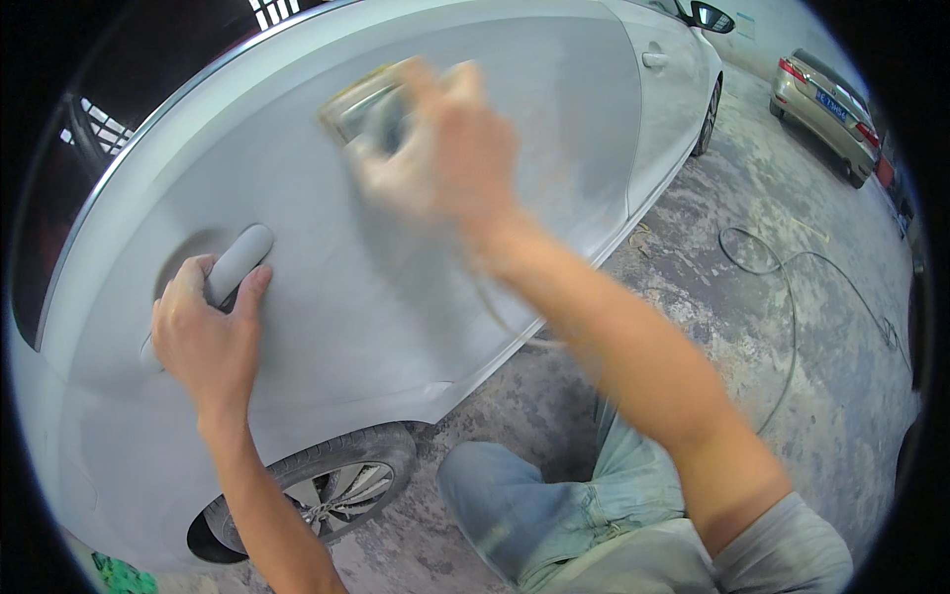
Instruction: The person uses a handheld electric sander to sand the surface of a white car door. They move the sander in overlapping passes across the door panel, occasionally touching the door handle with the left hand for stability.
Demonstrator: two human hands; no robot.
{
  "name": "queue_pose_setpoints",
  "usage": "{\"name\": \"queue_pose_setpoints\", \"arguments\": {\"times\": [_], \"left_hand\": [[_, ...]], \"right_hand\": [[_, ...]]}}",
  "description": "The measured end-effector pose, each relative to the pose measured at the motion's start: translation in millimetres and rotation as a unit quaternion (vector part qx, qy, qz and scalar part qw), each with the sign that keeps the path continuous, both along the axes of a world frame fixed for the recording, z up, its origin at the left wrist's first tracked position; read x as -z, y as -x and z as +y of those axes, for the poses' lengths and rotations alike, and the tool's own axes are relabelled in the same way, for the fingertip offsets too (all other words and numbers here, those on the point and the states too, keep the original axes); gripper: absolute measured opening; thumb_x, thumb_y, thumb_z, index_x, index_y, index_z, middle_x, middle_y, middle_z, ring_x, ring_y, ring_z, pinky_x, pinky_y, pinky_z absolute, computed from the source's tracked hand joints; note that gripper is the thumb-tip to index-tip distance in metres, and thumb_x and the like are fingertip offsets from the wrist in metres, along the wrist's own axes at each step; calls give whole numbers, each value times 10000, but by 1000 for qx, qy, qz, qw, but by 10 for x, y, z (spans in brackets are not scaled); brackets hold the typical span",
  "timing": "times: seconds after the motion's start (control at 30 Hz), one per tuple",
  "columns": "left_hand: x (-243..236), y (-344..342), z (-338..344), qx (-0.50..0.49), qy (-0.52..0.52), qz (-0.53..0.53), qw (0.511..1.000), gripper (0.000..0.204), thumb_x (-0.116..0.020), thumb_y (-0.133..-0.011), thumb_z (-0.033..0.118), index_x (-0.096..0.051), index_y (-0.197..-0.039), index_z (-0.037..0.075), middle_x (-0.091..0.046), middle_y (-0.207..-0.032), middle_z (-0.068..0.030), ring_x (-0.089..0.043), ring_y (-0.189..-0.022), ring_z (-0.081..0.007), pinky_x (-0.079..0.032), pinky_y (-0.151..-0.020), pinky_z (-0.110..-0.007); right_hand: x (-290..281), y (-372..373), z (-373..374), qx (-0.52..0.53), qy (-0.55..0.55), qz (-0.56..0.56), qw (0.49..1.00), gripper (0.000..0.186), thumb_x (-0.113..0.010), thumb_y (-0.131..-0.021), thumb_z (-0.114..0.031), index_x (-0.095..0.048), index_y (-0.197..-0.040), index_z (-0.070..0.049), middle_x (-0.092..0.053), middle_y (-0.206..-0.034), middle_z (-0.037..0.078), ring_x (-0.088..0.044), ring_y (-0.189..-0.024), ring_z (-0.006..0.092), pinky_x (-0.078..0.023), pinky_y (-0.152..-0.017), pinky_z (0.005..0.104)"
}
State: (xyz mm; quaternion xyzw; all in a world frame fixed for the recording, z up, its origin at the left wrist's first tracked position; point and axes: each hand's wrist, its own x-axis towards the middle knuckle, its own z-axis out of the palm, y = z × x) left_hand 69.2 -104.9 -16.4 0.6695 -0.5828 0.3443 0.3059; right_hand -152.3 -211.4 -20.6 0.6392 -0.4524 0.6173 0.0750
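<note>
A grey-primed car door (327,307) fills the space in front of me, its surface dusty and matte. My left hand (206,322) is closed round the door handle (239,262) at the left. Up on the door panel, my right hand (435,148) grips a flat rectangular sander (368,109), pressed against the grey surface. Motion smears that hand and the tool, so its details are hard to make out. A thin hose (495,309) shows below my right wrist; where it joins is hidden.
Below the door is the rear wheel (341,485). The white front door (648,109) and side mirror (711,17) lie farther off. A long hose (792,287) loops over the stained concrete floor (683,247) at right. A beige car (826,114) stands behind it.
</note>
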Motion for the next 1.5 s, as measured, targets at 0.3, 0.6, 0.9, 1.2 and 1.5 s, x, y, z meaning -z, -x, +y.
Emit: {"name": "queue_pose_setpoints", "arguments": {"times": [0.3,0.6,0.9,1.2,1.5], "left_hand": [[-22,62,20,-39,-26,40,998,537,-865,-828,421,-719,-1146,13,-728,-1020,-167,-674,-972,-326,-516,-864,-434],[-31,105,-5,-26,-7,26,999,504,-878,-809,421,-714,-1058,15,-689,-891,-121,-632,-872,-300,-493,-794,-425],[-24,132,13,-18,5,32,999,439,-897,-790,375,-696,-978,33,-676,-876,-108,-608,-887,-314,-472,-798,-440],[9,119,-9,7,31,31,999,395,-893,-787,333,-703,-966,37,-687,-880,-108,-618,-888,-335,-473,-801,-453],[19,85,-28,9,29,25,999,380,-891,-784,311,-701,-972,41,-685,-900,-112,-614,-902,-328,-473,-813,-444]], "right_hand": [[62,-83,83,-103,37,41,993,435,-848,-751,-192,-628,-1115,-99,-542,-1066,239,-710,-758,437,-600,-652,495],[116,1261,-742,20,-19,10,1000,550,-871,-767,-356,-676,-1238,-150,-619,-1034,174,-694,-868,349,-593,-759,452],[228,445,-159,-150,198,298,922,428,-802,-781,-196,-627,-1166,-127,-585,-987,181,-679,-639,310,-591,-551,407],[375,829,-304,-123,179,399,891,487,-759,-770,-113,-627,-1238,-145,-559,-1035,161,-683,-739,270,-572,-501,353],[422,412,-105,-125,205,366,899,499,-776,-760,-154,-646,-1240,-120,-562,-1020,152,-675,-707,256,-554,-491,340]]}}
